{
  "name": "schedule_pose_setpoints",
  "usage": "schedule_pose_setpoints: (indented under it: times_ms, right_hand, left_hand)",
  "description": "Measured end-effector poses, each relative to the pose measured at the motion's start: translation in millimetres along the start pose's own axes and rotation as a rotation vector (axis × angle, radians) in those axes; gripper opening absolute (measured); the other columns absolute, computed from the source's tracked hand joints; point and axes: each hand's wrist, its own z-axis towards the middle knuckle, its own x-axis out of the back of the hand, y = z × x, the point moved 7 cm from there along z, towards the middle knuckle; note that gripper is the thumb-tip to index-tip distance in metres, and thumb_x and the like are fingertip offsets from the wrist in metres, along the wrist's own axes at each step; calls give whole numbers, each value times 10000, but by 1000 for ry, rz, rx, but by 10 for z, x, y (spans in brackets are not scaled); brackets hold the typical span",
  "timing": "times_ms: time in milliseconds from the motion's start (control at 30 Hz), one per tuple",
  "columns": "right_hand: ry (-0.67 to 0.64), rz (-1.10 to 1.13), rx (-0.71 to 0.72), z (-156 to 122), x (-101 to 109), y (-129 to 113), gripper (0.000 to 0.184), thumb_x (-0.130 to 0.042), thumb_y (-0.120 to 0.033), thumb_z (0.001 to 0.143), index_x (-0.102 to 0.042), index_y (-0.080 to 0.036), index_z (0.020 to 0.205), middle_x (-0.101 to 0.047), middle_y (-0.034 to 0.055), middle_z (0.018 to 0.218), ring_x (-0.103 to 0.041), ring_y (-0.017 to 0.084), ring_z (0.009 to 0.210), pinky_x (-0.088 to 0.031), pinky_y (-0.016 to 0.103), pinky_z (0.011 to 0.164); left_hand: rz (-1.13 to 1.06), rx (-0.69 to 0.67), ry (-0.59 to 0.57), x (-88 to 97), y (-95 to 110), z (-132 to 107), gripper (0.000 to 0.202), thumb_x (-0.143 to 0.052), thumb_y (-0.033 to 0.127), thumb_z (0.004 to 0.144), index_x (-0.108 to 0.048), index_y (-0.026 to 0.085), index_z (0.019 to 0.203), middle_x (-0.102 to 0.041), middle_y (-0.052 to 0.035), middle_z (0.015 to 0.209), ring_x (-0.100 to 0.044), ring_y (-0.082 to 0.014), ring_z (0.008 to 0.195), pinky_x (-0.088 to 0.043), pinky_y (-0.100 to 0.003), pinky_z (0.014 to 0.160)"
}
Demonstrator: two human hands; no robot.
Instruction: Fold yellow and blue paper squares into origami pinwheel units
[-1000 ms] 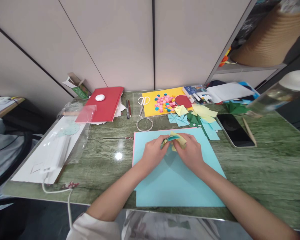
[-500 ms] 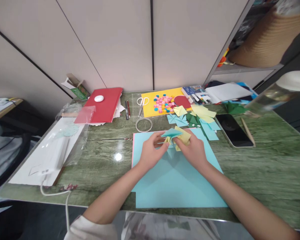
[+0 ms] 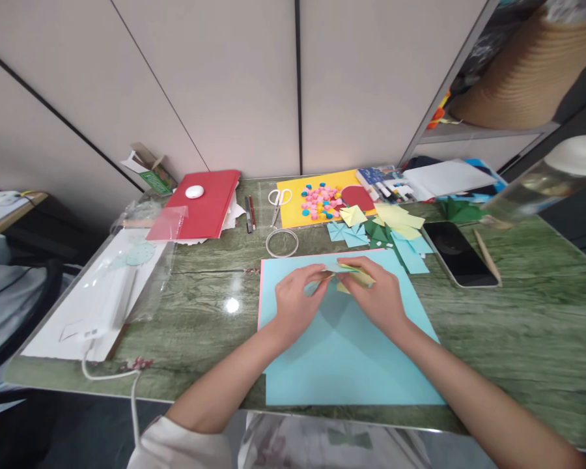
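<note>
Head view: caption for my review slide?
Left hand and right hand hold folded yellow-and-blue paper above a blue sheet.

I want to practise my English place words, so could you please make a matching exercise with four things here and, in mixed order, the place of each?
Things:
1. folded paper
2. phone
3. white oval object
4. thin ring

Places:
A. on the red sheet
B. between the scissors and the large light-blue sheet
C. held by the left hand and the right hand
D. beside the wooden stick

Right pairs: 1-C, 2-D, 3-A, 4-B
</note>
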Motion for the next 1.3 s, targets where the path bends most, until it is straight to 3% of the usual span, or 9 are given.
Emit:
schedule_pose_setpoints:
  times_ms: [100, 200, 367, 633, 767, 933, 1100, 1167, 1300]
  right_hand:
    - [13, -53, 103, -11, 4, -35, 190, -586, -238, 760, -626, -259, 945, -677, -1, 985, -601, 191, 936, -435, 362, 845]
    - [10, -97, 215, -29, -11, -75, 186, -577, -207, 770, -629, -258, 942, -679, -2, 993, -595, 190, 945, -420, 376, 866]
    - [47, -157, 313, -38, -12, -116, 117, -576, -252, 794, -632, -251, 897, -689, 11, 956, -603, 198, 899, -411, 391, 860]
    - [5, -213, 267, -10, -48, -77, 87, -585, -260, 788, -637, -240, 854, -684, 1, 907, -581, 189, 876, -400, 362, 818]
    - [-95, -248, 189, 15, -97, -46, 114, -599, -260, 762, -643, -243, 866, -678, -1, 881, -564, 196, 881, -389, 350, 785]
    - [-198, -260, 134, 10, -105, -62, 153, -613, -269, 749, -645, -270, 899, -675, -12, 875, -544, 201, 913, -355, 359, 806]
    - [-158, -303, 284, -31, -53, -196, 109, -609, -243, 765, -640, -246, 869, -664, -10, 786, -523, 189, 869, -335, 367, 830]
    - [-116, -327, 371, -51, -30, -260, 86, -602, -221, 771, -636, -224, 851, -663, -4, 776, -515, 185, 856, -336, 372, 848]
    - [1, -335, 463, -74, 54, -332, 102, -619, -222, 769, -639, -243, 866, -684, -16, 867, -527, 175, 863, -324, 394, 900]
  left_hand:
    - [161, -282, 31, 19, 104, -31, 263, -582, 156, 770, -584, 221, 1025, -713, -27, 872, -672, -149, 783, -522, -272, 719]
    - [209, -393, 44, 38, 155, -34, 270, -583, 139, 769, -583, 214, 1028, -712, -26, 871, -656, -140, 777, -513, -266, 699]
    - [132, -316, 61, 73, 186, 32, 180, -596, 137, 770, -584, 199, 939, -668, -12, 817, -634, -116, 754, -525, -243, 685]
    - [-103, -1, -82, -20, -44, 110, 338, -631, 176, 747, -536, 226, 1066, -550, -59, 1120, -639, -95, 745, -554, -255, 704]
    - [5, -62, -127, -45, -52, 112, 360, -633, 132, 739, -536, 220, 1075, -595, -34, 1011, -634, -95, 750, -540, -242, 726]
    - [143, -277, -218, -95, 71, 57, 407, -503, 119, 825, -446, 226, 1213, -570, -66, 1110, -618, -120, 910, -524, -258, 794]
    - [108, -323, -355, -122, 185, 21, 353, -454, 161, 857, -464, 227, 1203, -603, -56, 1077, -594, -132, 991, -517, -228, 798]
    - [93, -335, -326, -101, 215, 19, 316, -467, 165, 851, -495, 223, 1161, -622, -53, 1041, -603, -132, 966, -517, -225, 790]
    - [116, -371, -97, 0, 243, 10, 380, -571, 174, 788, -492, 225, 1156, -619, -63, 1009, -590, -157, 948, -510, -287, 806]
